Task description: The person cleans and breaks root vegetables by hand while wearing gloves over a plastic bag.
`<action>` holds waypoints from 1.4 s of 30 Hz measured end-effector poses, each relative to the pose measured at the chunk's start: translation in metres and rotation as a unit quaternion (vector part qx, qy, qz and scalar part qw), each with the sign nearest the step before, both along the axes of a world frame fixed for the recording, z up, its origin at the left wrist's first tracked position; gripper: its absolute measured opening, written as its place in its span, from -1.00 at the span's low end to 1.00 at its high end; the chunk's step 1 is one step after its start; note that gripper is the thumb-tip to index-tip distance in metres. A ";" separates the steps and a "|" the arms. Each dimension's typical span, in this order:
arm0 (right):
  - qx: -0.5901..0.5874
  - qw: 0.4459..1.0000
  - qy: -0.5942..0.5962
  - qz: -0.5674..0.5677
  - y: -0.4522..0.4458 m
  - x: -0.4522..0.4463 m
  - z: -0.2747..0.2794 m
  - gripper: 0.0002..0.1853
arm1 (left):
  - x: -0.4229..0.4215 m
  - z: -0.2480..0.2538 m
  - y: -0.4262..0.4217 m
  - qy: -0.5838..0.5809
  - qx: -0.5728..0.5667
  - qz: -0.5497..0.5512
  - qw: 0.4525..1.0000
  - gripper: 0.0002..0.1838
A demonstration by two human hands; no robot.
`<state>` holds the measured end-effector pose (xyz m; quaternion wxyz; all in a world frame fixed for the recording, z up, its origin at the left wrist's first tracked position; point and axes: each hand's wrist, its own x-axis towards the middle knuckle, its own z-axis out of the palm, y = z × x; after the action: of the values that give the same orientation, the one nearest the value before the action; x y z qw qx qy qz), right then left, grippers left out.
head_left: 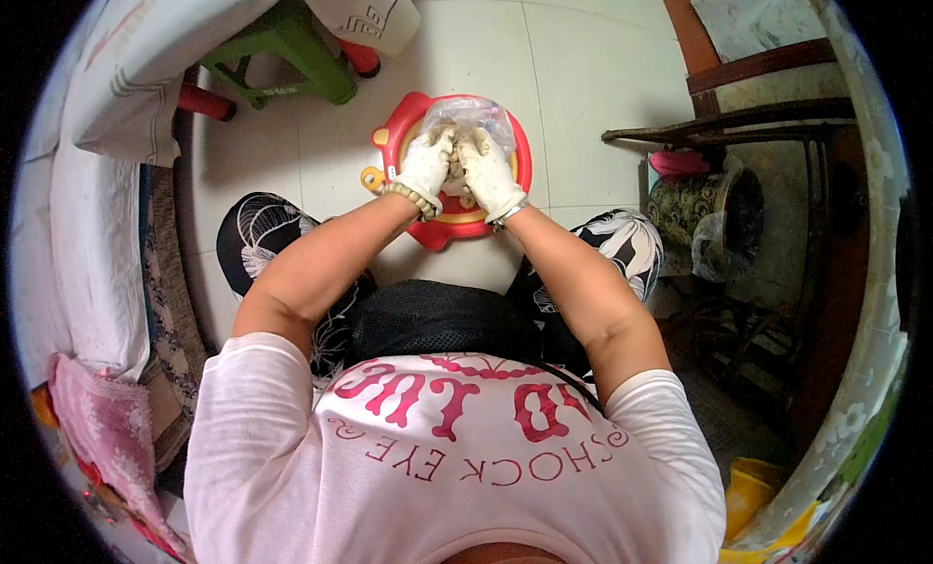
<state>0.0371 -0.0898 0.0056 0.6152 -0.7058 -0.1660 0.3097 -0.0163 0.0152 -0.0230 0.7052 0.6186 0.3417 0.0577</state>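
Both my hands wear whitish work gloves, stained at the fingers. My left hand [430, 164] and my right hand [486, 168] are close together, fingers curled inward. What the fingertips pinch is too small to make out. A clear plastic bag [483, 115] lies just beyond and around the fingers. Between the gloves show small brownish lumps [455, 171], whose kind I cannot tell. Beneath all this is a round red and yellow plastic piece [525, 141], like a low child's stool, with a yellow ring-shaped part at its left. My hands hide much of its top.
A green plastic stool [292, 54] stands at the upper left beside a cloth-covered table [117, 88]. At right are a dark wooden frame [739, 122] and a patterned dark container [700, 209]. My knees flank the red piece on the tiled floor [583, 78].
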 end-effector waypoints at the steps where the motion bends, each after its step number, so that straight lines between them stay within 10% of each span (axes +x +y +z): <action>1: 0.000 1.000 0.000 0.000 0.000 0.002 -0.002 -0.76 | -0.001 0.013 -0.001 0.014 -0.075 0.001 0.997 -0.64; 12: 0.083 0.959 0.269 -0.019 -0.006 0.005 0.000 -0.87 | 0.002 0.005 0.001 -0.080 -0.142 0.031 0.986 -0.72; 25: -0.030 0.984 0.172 0.026 0.002 0.002 0.002 -0.78 | 0.003 -0.035 0.007 -0.070 -0.130 0.033 0.988 -0.72; 42: 0.107 0.960 0.258 -0.005 -0.007 0.005 0.010 -0.82 | 0.006 0.010 0.015 -0.108 -0.167 -0.054 0.979 -0.75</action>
<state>0.0421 -0.0971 0.0151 0.7105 -0.5329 -0.0298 0.4586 -0.0103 0.0301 -0.0127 0.8333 0.4999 0.2344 0.0287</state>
